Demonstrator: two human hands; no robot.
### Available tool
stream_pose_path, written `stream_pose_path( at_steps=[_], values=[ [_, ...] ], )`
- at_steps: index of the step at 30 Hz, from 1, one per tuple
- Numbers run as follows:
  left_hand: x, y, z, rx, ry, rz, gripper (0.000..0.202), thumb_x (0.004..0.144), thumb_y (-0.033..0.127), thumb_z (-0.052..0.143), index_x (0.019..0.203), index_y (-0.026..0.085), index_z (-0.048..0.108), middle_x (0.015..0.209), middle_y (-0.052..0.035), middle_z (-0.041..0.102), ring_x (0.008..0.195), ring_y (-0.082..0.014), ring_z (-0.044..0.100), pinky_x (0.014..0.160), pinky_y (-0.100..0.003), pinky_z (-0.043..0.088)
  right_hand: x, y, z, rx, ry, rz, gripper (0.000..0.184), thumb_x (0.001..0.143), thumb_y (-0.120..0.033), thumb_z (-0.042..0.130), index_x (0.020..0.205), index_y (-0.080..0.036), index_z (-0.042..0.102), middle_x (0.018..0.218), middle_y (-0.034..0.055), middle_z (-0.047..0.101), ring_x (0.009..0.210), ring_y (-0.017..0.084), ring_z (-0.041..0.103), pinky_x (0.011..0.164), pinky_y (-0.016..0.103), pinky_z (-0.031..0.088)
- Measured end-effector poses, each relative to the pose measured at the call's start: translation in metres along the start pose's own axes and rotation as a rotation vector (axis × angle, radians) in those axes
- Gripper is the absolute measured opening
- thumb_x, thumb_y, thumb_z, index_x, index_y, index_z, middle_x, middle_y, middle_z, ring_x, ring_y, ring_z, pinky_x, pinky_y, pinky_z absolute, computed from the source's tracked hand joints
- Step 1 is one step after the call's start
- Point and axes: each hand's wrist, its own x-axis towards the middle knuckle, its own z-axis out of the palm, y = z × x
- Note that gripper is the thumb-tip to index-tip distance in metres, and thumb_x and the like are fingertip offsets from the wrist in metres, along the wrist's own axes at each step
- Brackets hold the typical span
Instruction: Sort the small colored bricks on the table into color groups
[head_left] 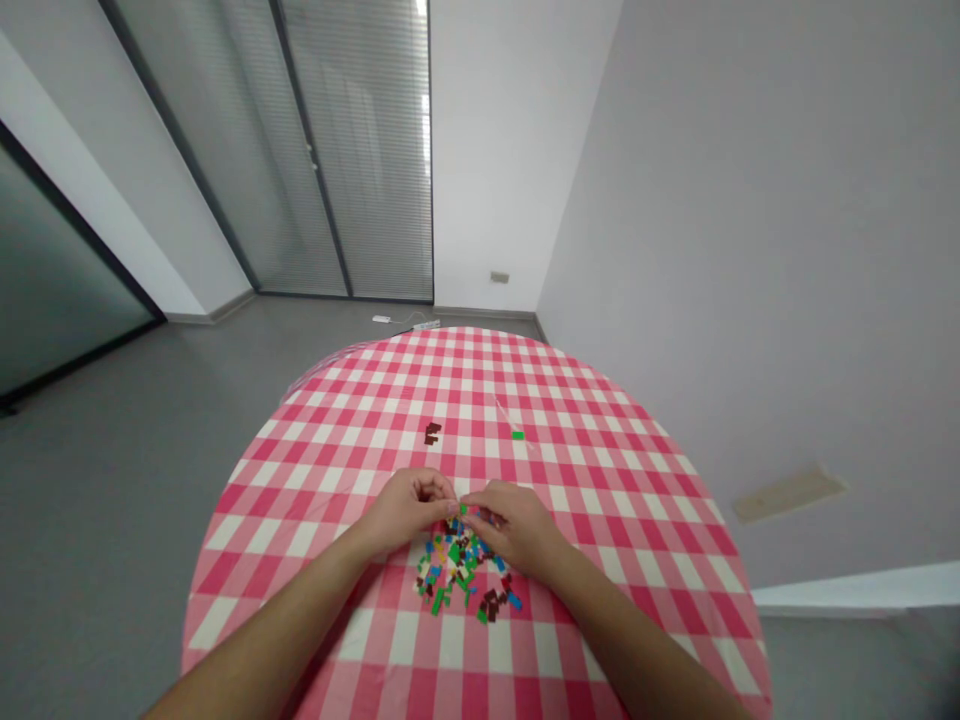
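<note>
Head view: the left hand [409,510] and right hand [517,530] meet low over a heap of small bricks [457,570] in green, blue, red, brown and white. The left fingers [436,488] curl inward, their tips drawn narrow; whether they pinch anything is hidden. The right fingers [484,512] bend down at the heap's upper edge, just beside the left fingertips. A small green brick [463,510] sits between the two hands, and it cannot be told whether either hand holds it. The heap lies directly below the fingers on a round tabletop [645,520] under a pink-and-white checked cloth [300,470]. Well beyond the fingers lie a dark red cluster of bricks [433,433], ahead and to the left, and a green brick [517,435], ahead and to the right, beside a thin pale stick [510,422]. Farther on, a white cable [397,322] lies on the grey floor [135,470].
</note>
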Motion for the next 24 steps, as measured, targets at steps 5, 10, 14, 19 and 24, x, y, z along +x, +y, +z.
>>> stream_pose_path(
  at_steps=[5, 10, 14, 19, 24],
  values=[
    [0.001, 0.001, 0.002, 0.020, 0.034, -0.023, 0.022, 0.069, 0.031, 0.076, 0.071, 0.013, 0.064, 0.061, -0.0023, 0.065, 0.053, -0.0119, 0.056, 0.053, -0.023, 0.042, 0.001, 0.003, 0.002, -0.004, -0.021, 0.025, 0.020, 0.094, -0.033, 0.058, 0.102, -0.022, 0.073, 0.079, 0.0043, 0.069, 0.073, 0.016, 0.062, 0.065, 0.025, 0.043],
    [0.002, 0.001, 0.002, 0.081, 0.078, -0.021, 0.017, 0.072, 0.028, 0.072, 0.072, 0.014, 0.064, 0.068, -0.0059, 0.070, 0.062, -0.0158, 0.063, 0.060, -0.027, 0.047, 0.002, 0.030, -0.011, -0.135, 0.075, 0.254, 0.019, 0.092, -0.025, 0.056, 0.102, -0.019, 0.072, 0.087, 0.0064, 0.070, 0.078, 0.018, 0.063, 0.070, 0.029, 0.048],
    [0.002, 0.000, 0.000, 0.136, 0.083, -0.029, 0.015, 0.073, 0.027, 0.070, 0.072, 0.014, 0.063, 0.069, -0.0066, 0.071, 0.062, -0.0161, 0.063, 0.059, -0.027, 0.046, 0.001, 0.060, -0.027, -0.278, 0.099, 0.413, 0.020, 0.092, -0.026, 0.055, 0.098, -0.018, 0.072, 0.095, 0.0092, 0.071, 0.088, 0.022, 0.064, 0.079, 0.033, 0.049],
    [0.002, -0.001, -0.001, 0.158, 0.077, -0.030, 0.013, 0.073, 0.026, 0.069, 0.073, 0.014, 0.063, 0.070, -0.0059, 0.071, 0.062, -0.0150, 0.062, 0.059, -0.026, 0.045, 0.001, 0.072, -0.031, -0.331, 0.086, 0.498, 0.029, 0.092, -0.023, 0.053, 0.116, -0.018, 0.068, 0.104, 0.0118, 0.068, 0.095, 0.024, 0.063, 0.081, 0.034, 0.048],
    [0.002, -0.002, -0.002, 0.166, 0.068, -0.029, 0.011, 0.075, 0.025, 0.067, 0.074, 0.014, 0.063, 0.071, -0.0058, 0.071, 0.061, -0.0143, 0.061, 0.058, -0.026, 0.044, -0.002, 0.065, -0.029, -0.297, 0.137, 0.475, 0.028, 0.091, -0.019, 0.052, 0.114, -0.018, 0.069, 0.109, 0.0108, 0.066, 0.097, 0.022, 0.063, 0.086, 0.033, 0.049]
  ],
)
